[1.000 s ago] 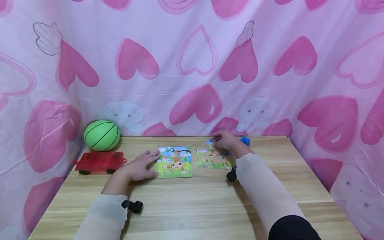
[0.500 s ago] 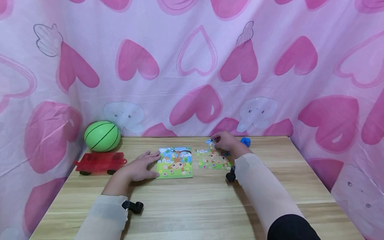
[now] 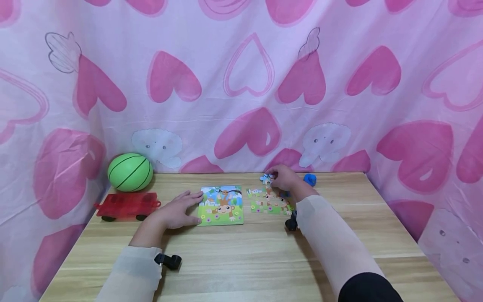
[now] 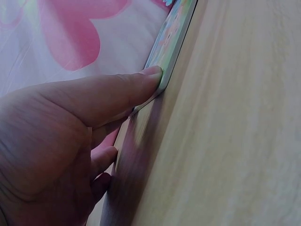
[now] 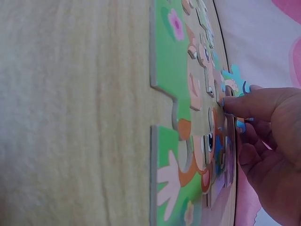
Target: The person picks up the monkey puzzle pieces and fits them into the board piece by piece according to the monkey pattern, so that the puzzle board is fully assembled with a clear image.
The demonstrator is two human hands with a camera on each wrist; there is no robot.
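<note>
My left hand (image 3: 177, 214) lies spread at the left side of a square monkey picture board (image 3: 222, 209), its fingertips and thumb on the edge. In the left wrist view the thumb presses the near corner of the board (image 4: 169, 52). My right hand (image 3: 285, 179) pinches a light blue jigsaw piece (image 3: 266, 179) between thumb and fingers, above the other pieces. Closer in, the right wrist view shows this blue piece (image 5: 233, 74) at the fingertips, partly covered by them. Several green and brown jigsaw pieces (image 3: 266, 206) lie beside the board, partly joined, with gaps between some.
A red toy wagon (image 3: 127, 206) stands at the left, with a green ball (image 3: 130, 172) behind it. Beyond my right wrist sits a small blue object (image 3: 310, 180). A pink heart-print cloth (image 3: 249, 126) hangs along the back edge of the wooden table (image 3: 226, 264).
My right fingers have shifted slightly at the back of the pieces, and more of the pinched blue jigsaw piece shows. My left hand stays on the board.
</note>
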